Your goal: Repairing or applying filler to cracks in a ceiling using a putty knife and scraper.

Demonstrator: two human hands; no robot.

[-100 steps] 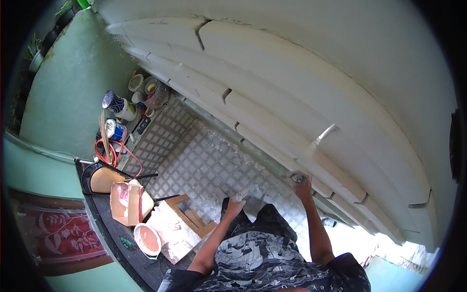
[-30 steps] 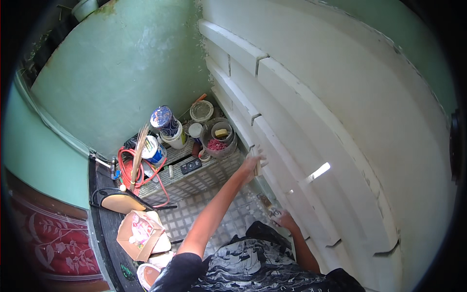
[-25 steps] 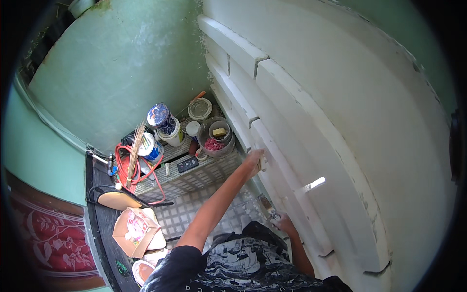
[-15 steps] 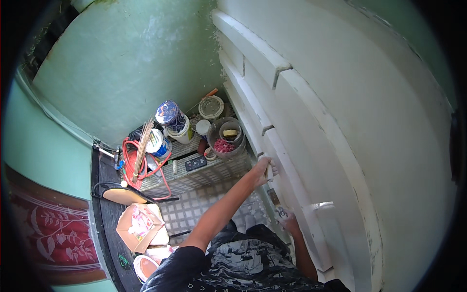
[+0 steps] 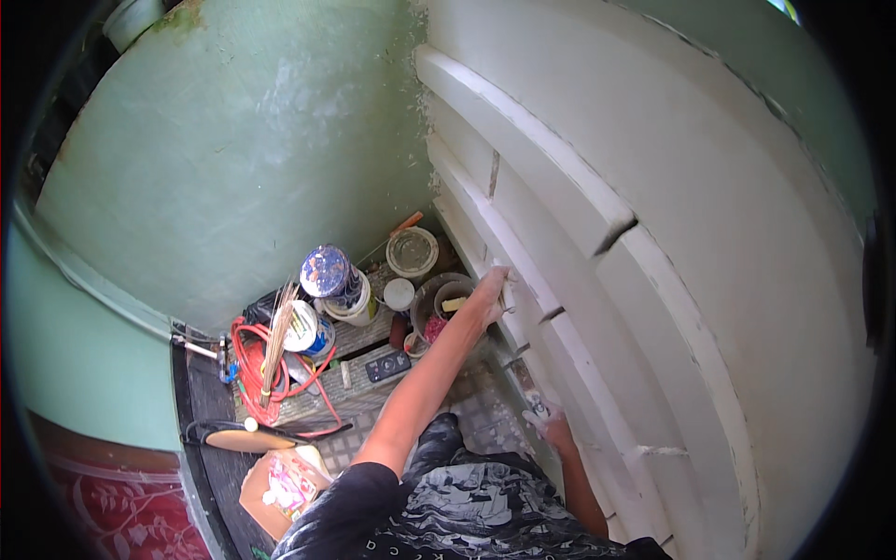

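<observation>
The stepped white wall (image 5: 672,383) spans one to five o'clock, its long ledge edges running down toward five. The left hand (image 5: 491,291) is bent against a lower ledge; whether it grips anything I cannot tell. At its two o'clock, a dark gap (image 5: 616,236) breaks a ledge edge. The right hand (image 5: 552,427), at the left's five o'clock, grasps a scraper-like tool (image 5: 537,404) beside the wall's foot. Tiled floor (image 5: 483,415), a narrow strip for moving, lies at its nine; a grey tub (image 5: 425,301) crowds the left forearm.
</observation>
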